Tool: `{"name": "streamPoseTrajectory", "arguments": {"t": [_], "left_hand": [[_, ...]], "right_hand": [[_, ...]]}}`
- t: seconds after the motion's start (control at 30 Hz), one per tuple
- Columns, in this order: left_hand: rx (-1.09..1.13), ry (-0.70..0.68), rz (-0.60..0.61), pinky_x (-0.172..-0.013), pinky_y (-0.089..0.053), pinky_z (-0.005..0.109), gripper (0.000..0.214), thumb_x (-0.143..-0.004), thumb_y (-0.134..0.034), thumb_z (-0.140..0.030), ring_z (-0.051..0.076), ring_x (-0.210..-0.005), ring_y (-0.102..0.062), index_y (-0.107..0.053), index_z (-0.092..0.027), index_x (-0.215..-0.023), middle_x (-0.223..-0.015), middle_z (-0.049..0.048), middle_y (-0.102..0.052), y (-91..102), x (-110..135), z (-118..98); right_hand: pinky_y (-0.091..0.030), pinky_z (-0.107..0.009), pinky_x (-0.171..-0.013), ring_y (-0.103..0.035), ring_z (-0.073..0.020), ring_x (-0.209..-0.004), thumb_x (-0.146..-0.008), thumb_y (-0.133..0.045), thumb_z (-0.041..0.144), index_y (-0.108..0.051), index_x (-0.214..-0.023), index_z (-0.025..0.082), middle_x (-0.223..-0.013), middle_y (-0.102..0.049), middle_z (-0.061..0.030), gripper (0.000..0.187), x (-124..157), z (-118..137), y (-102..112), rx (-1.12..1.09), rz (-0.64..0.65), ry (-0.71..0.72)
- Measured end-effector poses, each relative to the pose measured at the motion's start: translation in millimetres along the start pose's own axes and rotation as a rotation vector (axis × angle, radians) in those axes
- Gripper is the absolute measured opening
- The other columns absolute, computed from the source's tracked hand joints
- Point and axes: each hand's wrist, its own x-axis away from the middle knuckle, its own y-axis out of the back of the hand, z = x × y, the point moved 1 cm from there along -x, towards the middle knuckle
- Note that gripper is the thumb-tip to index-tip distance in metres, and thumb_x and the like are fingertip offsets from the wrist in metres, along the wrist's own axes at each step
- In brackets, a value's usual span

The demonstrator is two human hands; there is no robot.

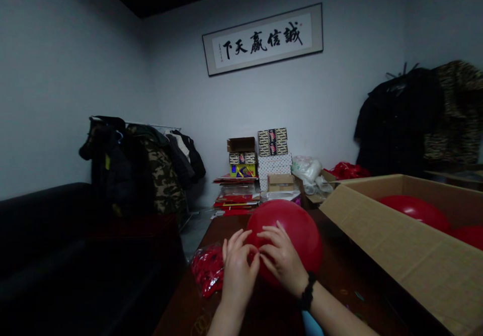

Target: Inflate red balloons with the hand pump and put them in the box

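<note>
An inflated red balloon (294, 228) sits low in the middle, above a dark brown table (339, 280). Both hands meet at its near end. My left hand (237, 268) has its fingers curled and pinched at the balloon's neck. My right hand (281, 258) lies against the balloon's front with fingertips pressed together at the same spot; a dark beaded bracelet (307, 291) circles its wrist. The neck itself is hidden behind the fingers. A clear bag of flat red balloons (207, 270) lies on the table just left of my left hand.
A large open cardboard box (407, 255) at the right holds more inflated red balloons (415, 210). Stacked patterned boxes (271, 157) and papers stand by the far wall. Coats hang on a rack (143, 165) at left and on another rack (418, 114) at right. A dark sofa (56, 255) fills the left.
</note>
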Motion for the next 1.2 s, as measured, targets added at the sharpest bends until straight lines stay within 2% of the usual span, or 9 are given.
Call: {"name": "streamPoseTrajectory", "arguments": {"t": [0.13, 0.23, 0.33, 0.43, 0.53, 0.7, 0.9, 1.07, 1.2], "left_hand": [[0.02, 0.022, -0.045, -0.1, -0.03, 0.059, 0.014, -0.071, -0.055, -0.009, 0.028, -0.113, -0.05, -0.06, -0.021, -0.066, -0.11, 0.0069, -0.063, -4.9, 1, -1], [0.075, 0.051, -0.063, -0.092, -0.042, 0.05, 0.014, -0.067, -0.056, -0.008, 0.026, -0.102, -0.055, -0.056, -0.02, -0.061, -0.101, 0.0074, -0.062, -5.0, -2, -1], [0.103, 0.065, -0.086, -0.084, -0.046, 0.043, 0.015, -0.066, -0.055, -0.006, 0.023, -0.092, -0.056, -0.053, -0.02, -0.06, -0.092, 0.0065, -0.06, -2.5, -4, 3], [0.107, 0.071, -0.109, -0.082, -0.046, 0.042, 0.014, -0.067, -0.054, -0.007, 0.023, -0.089, -0.055, -0.052, -0.02, -0.061, -0.089, 0.006, -0.059, 0.0, -5, 8], [0.158, 0.067, -0.112, -0.082, -0.045, 0.04, 0.013, -0.068, -0.055, -0.008, 0.023, -0.09, -0.055, -0.053, -0.02, -0.063, -0.091, 0.006, -0.058, -0.4, -4, 8], [0.266, 0.026, -0.12, -0.085, -0.044, 0.038, 0.012, -0.069, -0.054, -0.008, 0.022, -0.095, -0.055, -0.054, -0.02, -0.066, -0.095, 0.0062, -0.059, -5.2, -4, 2], [0.327, 0.02, -0.085, -0.087, -0.044, 0.039, 0.01, -0.072, -0.054, -0.011, 0.023, -0.099, -0.055, -0.055, -0.02, -0.069, -0.099, 0.0072, -0.059, -8.8, -7, 3], [0.377, -0.005, -0.023, -0.093, -0.042, 0.042, 0.018, -0.069, -0.053, -0.006, 0.023, -0.107, -0.053, -0.057, -0.021, -0.078, -0.109, 0.0076, -0.058, -7.9, -6, 4], [0.349, -0.033, -0.023, -0.096, -0.04, 0.046, 0.017, -0.07, -0.056, -0.009, 0.025, -0.112, -0.05, -0.058, -0.021, -0.082, -0.116, 0.0088, -0.056, -6.4, -4, 6]], "right_hand": [[-0.028, -0.054, -0.107, -0.041, -0.0184, -0.12, -0.085, -0.049, 0.019, -0.057, -0.09, 0.024, -0.114, -0.058, -0.0017, 0.01, 1, 1, 0, 0.003, 0.003, 0.003], [-0.026, -0.054, -0.108, -0.041, -0.0186, -0.12, -0.084, -0.05, 0.018, -0.057, -0.091, 0.025, -0.113, -0.058, -0.0018, 0.011, 0, 3, 1, -0.011, -0.004, -0.017], [-0.023, -0.055, -0.109, -0.043, -0.0195, -0.118, -0.08, -0.054, 0.015, -0.057, -0.089, 0.025, -0.114, -0.057, -0.0025, 0.014, 0, 1, 1, -0.07, -0.003, -0.079], [-0.029, -0.053, -0.106, -0.047, -0.0196, -0.113, -0.076, -0.056, 0.012, -0.057, -0.086, 0.026, -0.11, -0.059, -0.0023, 0.017, 5, -5, -2, -0.193, -0.045, -0.154], [-0.033, -0.051, -0.104, -0.05, -0.0193, -0.11, -0.077, -0.057, 0.016, -0.06, -0.085, 0.027, -0.105, -0.061, -0.0019, 0.014, 8, -10, -5, -0.25, -0.088, -0.182], [-0.028, -0.053, -0.107, -0.053, -0.0189, -0.106, -0.079, -0.06, 0.023, -0.064, -0.084, 0.03, -0.098, -0.064, 0.0003, 0.01, 5, -12, -6, -0.276, -0.112, -0.19], [-0.037, -0.047, -0.101, -0.053, -0.0187, -0.106, -0.077, -0.063, 0.024, -0.066, -0.084, 0.03, -0.1, -0.064, -0.0003, 0.01, 5, -15, -6, -0.306, -0.118, -0.229], [-0.035, -0.048, -0.103, -0.05, -0.019, -0.11, -0.078, -0.061, 0.023, -0.064, -0.085, 0.03, -0.097, -0.065, 0.0006, 0.01, 4, -15, -4, -0.303, -0.091, -0.208], [-0.025, -0.053, -0.108, -0.047, -0.0191, -0.113, -0.078, -0.059, 0.02, -0.062, -0.085, 0.03, -0.099, -0.063, 0.0012, 0.013, 1, -12, 1, -0.224, -0.081, -0.161]]}}
